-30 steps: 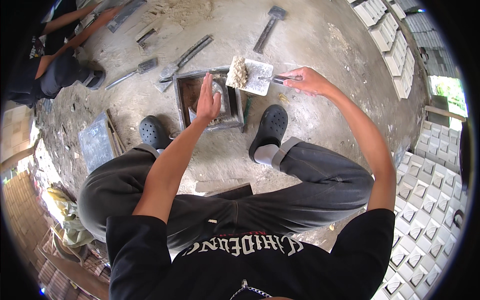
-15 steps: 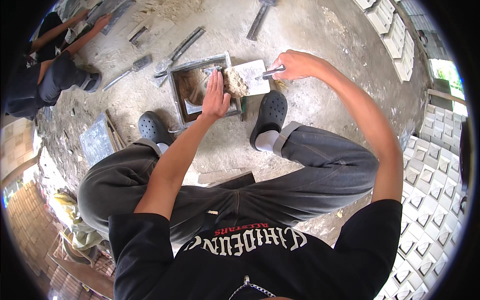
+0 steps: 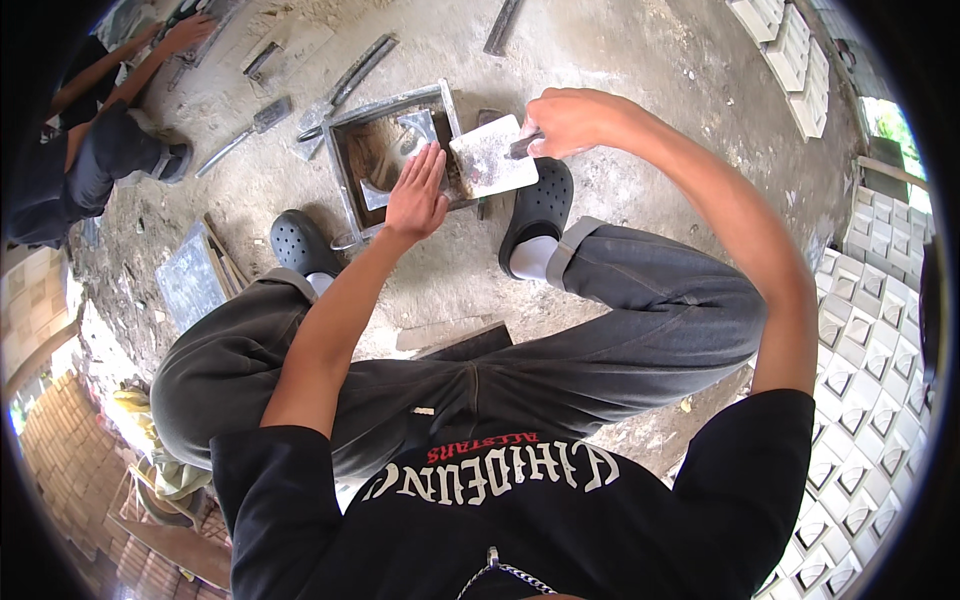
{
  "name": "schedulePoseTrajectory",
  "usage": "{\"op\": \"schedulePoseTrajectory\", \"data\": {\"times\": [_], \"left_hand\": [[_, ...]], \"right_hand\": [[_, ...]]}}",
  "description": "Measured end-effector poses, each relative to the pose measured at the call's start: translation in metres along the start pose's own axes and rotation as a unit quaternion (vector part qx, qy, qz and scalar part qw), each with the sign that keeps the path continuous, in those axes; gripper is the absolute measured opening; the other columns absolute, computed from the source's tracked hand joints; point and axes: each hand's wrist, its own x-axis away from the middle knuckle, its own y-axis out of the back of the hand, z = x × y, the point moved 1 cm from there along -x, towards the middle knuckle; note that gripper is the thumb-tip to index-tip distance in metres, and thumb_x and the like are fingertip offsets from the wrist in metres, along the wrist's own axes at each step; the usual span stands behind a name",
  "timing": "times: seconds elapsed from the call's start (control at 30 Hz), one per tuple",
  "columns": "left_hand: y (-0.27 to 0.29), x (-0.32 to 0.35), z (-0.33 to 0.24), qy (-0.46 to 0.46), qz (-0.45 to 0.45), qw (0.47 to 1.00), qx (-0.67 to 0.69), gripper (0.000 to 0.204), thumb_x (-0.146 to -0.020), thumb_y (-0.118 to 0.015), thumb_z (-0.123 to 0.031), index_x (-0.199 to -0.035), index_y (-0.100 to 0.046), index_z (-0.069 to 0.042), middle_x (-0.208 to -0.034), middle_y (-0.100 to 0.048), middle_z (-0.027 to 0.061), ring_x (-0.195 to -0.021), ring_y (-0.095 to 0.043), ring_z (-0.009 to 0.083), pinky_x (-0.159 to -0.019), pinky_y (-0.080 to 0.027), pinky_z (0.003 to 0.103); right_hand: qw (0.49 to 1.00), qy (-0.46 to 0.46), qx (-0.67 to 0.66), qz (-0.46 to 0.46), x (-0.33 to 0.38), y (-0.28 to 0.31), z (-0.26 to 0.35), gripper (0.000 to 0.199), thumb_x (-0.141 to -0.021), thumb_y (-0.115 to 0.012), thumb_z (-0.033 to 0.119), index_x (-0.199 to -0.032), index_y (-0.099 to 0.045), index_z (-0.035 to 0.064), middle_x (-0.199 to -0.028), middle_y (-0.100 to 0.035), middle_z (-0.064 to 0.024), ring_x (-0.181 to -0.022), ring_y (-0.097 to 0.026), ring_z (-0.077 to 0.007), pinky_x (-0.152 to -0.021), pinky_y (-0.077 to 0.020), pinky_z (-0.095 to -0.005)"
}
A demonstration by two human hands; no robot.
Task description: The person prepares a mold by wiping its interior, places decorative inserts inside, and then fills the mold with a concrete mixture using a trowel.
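Note:
A square dark-rimmed mould frame [image 3: 340,182] lies on the floor between my feet. Inside it sits a grey plate [image 3: 416,126] with a rounded cut-out over a brown, dusty bottom. My left hand [image 3: 415,195] is flat, fingers stretched out together, over the frame's right inner side; what lies under the palm is hidden. My right hand [image 3: 572,122] is closed round the dark handle of a trowel. The trowel's pale rectangular blade [image 3: 492,158] is tilted beside the frame's right edge, near my left fingertips, with thin specks of powder on it.
Left of the frame lie a small spatula [image 3: 250,130] and a long-handled tool [image 3: 365,65]. A grey board [image 3: 190,275] rests near my left shoe [image 3: 303,242]. Pale patterned blocks [image 3: 870,370] cover the right side. Another person [image 3: 120,140] works at the upper left.
The heap of sandy powder has left the trowel blade, which has tilted and shifted left toward the frame. My left hand has slid slightly left and down, with fingers leaning right.

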Motion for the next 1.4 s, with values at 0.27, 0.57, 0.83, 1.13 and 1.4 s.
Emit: {"op": "schedulePoseTrajectory", "data": {"times": [0.27, 0.57, 0.83, 1.13, 1.4], "left_hand": [[-0.001, 0.017, -0.014, 0.009, 0.039, 0.994, -0.098, 0.066, -0.096, -0.045, -0.036, -0.148, -0.028, 0.003, -0.157, -0.024, 0.0167, -0.148, -0.018, 0.0289, -0.121, -0.013, 0.043], [-0.001, 0.025, -0.026, -0.05, 0.055, 0.992, -0.104, 0.07, -0.097, -0.046, -0.045, -0.147, -0.031, 0.0, -0.157, -0.024, 0.0158, -0.147, -0.018, 0.0288, -0.12, -0.014, 0.045], [0.012, 0.015, 0.0, -0.077, 0.126, 0.985, -0.093, 0.084, -0.093, -0.044, -0.061, -0.151, -0.024, -0.004, -0.16, -0.018, 0.0142, -0.149, -0.01, 0.0294, -0.122, -0.007, 0.045], [0.057, 0.024, 0.067, 0.098, 0.059, 0.987, -0.113, 0.092, -0.088, -0.046, -0.065, -0.152, -0.022, -0.004, -0.16, -0.017, 0.016, -0.149, -0.01, 0.0315, -0.12, -0.002, 0.05], [0.055, 0.028, 0.077, 0.14, 0.041, 0.988, -0.051, 0.094, -0.086, -0.048, -0.065, -0.148, -0.029, 0.002, -0.157, -0.023, 0.0195, -0.148, -0.017, 0.0327, -0.119, -0.009, 0.049]], "right_hand": [[0.998, -0.002, 0.053, -0.037, 0.007, 0.001, 0.026, 0.025, -0.084, -0.067, 0.021, -0.09, -0.07, -0.0028, -0.078, -0.067, -0.0211, -0.074, -0.066, -0.0386, -0.066, -0.0523, -0.0464], [0.998, -0.03, 0.039, -0.044, 0.017, 0.009, 0.028, 0.02, -0.076, -0.064, 0.014, -0.087, -0.072, -0.0015, -0.086, -0.07, -0.0208, -0.081, -0.069, -0.0369, -0.066, -0.0544, -0.0469], [0.989, -0.061, -0.125, 0.039, 0.005, 0.05, -0.018, 0.036, -0.092, -0.062, 0.029, -0.117, -0.067, 0.0039, -0.058, -0.054, -0.005, -0.037, -0.044, -0.011, -0.034, -0.0353, -0.0293], [0.856, -0.081, -0.467, -0.204, -0.176, 0.067, -0.058, 0.033, -0.095, -0.059, 0.029, -0.115, -0.063, 0.0024, -0.064, -0.055, -0.0026, -0.041, -0.043, -0.0093, -0.036, -0.035, -0.0276], [0.798, -0.127, -0.506, -0.302, -0.386, 0.105, -0.036, 0.03, -0.09, -0.062, 0.029, -0.086, -0.067, -0.0003, -0.064, -0.064, -0.0088, -0.048, -0.059, -0.0155, -0.042, -0.0484, -0.0317]]}}
